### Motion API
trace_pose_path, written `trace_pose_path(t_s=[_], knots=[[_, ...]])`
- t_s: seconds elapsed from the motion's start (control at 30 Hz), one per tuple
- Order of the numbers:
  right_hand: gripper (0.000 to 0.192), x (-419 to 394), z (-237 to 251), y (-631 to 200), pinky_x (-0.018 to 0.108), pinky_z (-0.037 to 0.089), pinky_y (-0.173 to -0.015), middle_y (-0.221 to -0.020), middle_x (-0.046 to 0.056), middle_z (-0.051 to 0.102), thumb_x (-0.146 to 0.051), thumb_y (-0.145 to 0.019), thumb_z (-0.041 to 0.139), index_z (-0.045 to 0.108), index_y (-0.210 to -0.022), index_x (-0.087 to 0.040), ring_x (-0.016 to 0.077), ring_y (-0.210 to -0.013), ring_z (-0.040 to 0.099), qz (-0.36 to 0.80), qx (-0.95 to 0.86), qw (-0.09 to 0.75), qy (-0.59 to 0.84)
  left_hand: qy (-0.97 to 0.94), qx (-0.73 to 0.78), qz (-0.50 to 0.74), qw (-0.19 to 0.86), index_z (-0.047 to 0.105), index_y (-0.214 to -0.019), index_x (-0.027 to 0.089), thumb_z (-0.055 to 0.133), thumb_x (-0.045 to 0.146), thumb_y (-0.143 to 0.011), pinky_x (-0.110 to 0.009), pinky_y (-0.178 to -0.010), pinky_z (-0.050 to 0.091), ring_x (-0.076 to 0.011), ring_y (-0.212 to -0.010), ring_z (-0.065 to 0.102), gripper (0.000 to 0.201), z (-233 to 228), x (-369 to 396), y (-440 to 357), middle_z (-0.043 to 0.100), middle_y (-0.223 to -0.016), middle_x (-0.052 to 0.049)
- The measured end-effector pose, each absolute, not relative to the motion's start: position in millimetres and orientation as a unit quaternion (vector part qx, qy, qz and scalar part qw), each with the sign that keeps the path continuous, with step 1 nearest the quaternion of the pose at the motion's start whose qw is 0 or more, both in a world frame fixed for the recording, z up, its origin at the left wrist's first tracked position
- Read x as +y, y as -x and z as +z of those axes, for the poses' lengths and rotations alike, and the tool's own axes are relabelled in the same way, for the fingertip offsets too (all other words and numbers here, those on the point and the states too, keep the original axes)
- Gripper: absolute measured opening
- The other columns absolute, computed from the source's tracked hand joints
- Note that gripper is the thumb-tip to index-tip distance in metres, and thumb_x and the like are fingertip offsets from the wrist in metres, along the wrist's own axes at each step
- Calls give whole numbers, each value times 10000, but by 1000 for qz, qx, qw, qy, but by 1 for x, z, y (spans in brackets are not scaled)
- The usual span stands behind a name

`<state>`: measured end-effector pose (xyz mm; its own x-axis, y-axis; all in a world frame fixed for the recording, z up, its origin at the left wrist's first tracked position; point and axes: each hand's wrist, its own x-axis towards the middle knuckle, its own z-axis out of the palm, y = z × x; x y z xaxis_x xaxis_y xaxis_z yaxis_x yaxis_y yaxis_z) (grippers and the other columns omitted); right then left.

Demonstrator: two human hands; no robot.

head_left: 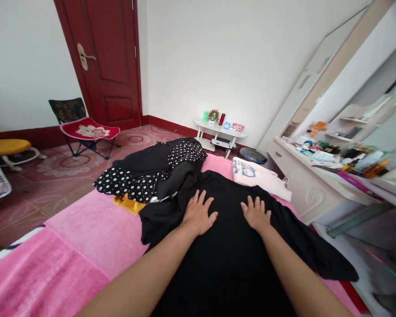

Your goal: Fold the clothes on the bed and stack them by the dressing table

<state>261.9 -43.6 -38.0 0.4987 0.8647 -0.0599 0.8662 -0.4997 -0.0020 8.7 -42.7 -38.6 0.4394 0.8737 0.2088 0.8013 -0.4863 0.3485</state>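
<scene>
With both palms lying flat on the black garment [231, 246], neither grip is clenching anything: fingers are spread and pressing down on the cloth. Left hand [198, 213] is resting on the garment's upper left part, right hand [255, 213] is sitting just beside it to the right, the 2 hands apart with a strip of black fabric between them. Garment is lying spread across the pink bed cover [95, 233], running from in front of the fingertips back under both forearms. Ahead-left of the left hand, a heap with a polka-dot piece [135, 182] is touching the garment's edge, with something yellow [127, 204] peeking out below it. Ahead-right of the right hand, a folded white piece with a blue print [257, 174] is lying near the garment's top. Far right of the right hand, a cluttered white dresser [303, 185] is standing by the bed.
</scene>
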Motion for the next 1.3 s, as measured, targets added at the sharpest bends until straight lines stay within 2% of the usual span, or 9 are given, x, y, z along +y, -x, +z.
trace_pose_path(t_s=[0.37,0.57,0.67,0.77,0.8,0.9,1.03,1.17,1.3], knots=[[574,-147,-40,-184,517,144,-1103,-1550,44,148,-497,-941,153,208,-1468,-277,264,-1415,97,17,580,-19,-814,-859,488,120,93,326,-1429,197,284,573,-894,-489,-1124,101,-298,-1413,86,654,-29,-82,4,159,-1541,-101],[564,-165,-41,-176,500,188,-1092,-1515,56,264,-492,-939,198,313,-1436,-251,261,-1394,189,51,591,-69,-802,-909,395,51,121,269,-1449,173,260,606,-893,-449,-1133,130,-255,-1419,78,705,-16,-133,52,128,-1544,-103],[545,-168,-40,-178,482,204,-1088,-1499,52,302,-488,-937,226,361,-1411,-254,252,-1383,223,55,595,-93,-797,-926,353,45,128,362,-1406,170,381,557,-874,-391,-1106,240,-252,-1386,229,658,1,-152,84,258,-1512,-102],[527,-169,-40,-180,480,216,-1082,-1488,51,324,-476,-936,244,388,-1393,-257,251,-1373,246,59,593,-111,-795,-916,383,54,106,604,-1156,247,489,395,-854,-320,-944,419,-222,-1154,530,356,24,-155,109,573,-1270,-45],[520,-169,-40,-181,480,221,-1079,-1483,51,333,-471,-936,250,398,-1387,-257,252,-1369,254,60,592,-116,-795,-908,404,71,81,639,-1063,260,493,346,-855,-307,-882,445,-209,-1064,574,268,31,-153,117,622,-1166,-31],[503,-169,-40,-181,473,232,-1073,-1469,51,357,-455,-934,264,429,-1363,-252,248,-1360,273,62,593,-131,-792,-883,447,137,-38,628,-999,245,529,349,-853,-322,-815,447,-229,-1004,554,206,48,-140,135,612,-1069,-53],[484,-169,-40,-182,464,229,-1074,-1459,46,374,-440,-930,284,452,-1342,-249,243,-1356,278,59,591,-143,-791,-881,439,135,-116,601,-1058,223,600,481,-797,-365,-800,441,-277,-1013,504,367,45,-125,149,575,-1078,-95],[470,-170,-40,-182,458,228,-1075,-1448,50,392,-424,-926,309,471,-1327,-240,242,-1350,290,56,590,-157,-790,-892,428,131,-54,649,-901,219,531,353,-852,-366,-825,422,-267,-995,519,186,28,-117,149,608,-968,-92],[426,-171,-39,-185,444,237,-1074,-1400,67,454,-371,-912,355,533,-1267,-217,236,-1323,339,54,591,-202,-779,-797,497,262,222,622,-660,204,618,270,-714,-326,-828,420,-237,-906,563,86,33,-101,141,631,-787,-38]])
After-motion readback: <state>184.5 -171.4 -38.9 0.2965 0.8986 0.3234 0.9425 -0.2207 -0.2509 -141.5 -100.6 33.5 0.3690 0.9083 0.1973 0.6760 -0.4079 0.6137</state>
